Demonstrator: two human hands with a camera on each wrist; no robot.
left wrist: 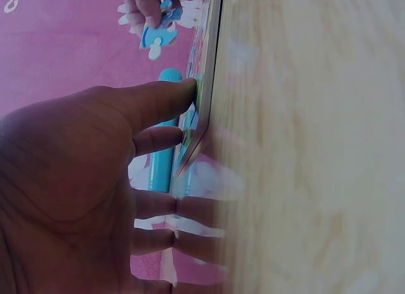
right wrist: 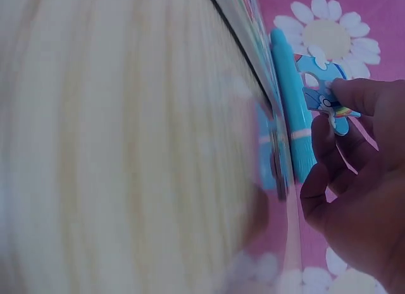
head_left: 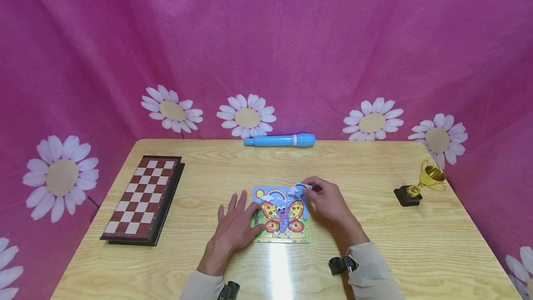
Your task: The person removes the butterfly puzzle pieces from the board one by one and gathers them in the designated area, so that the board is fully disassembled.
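Observation:
A butterfly jigsaw puzzle [head_left: 282,219] lies flat in its tray in the middle of the table, most of its picture assembled. My left hand [head_left: 238,227] has its fingers extended at the tray's left side, with thumb and index finger touching that edge. Between thumb and fingers, my right hand [head_left: 331,202] pinches a blue puzzle piece [right wrist: 324,85] with part of a rainbow on it. This piece is raised above the tray's upper right corner. In the left wrist view the same puzzle piece [left wrist: 158,38] shows clear of the tray's surface.
A folded chessboard [head_left: 141,198] lies at the left of the wooden table [head_left: 354,165]. Along the back edge is a blue wand-like tube [head_left: 279,140]. A small gold trophy cup [head_left: 430,177] on a black base stands at the right. A pink flowered curtain [head_left: 291,50] hangs behind.

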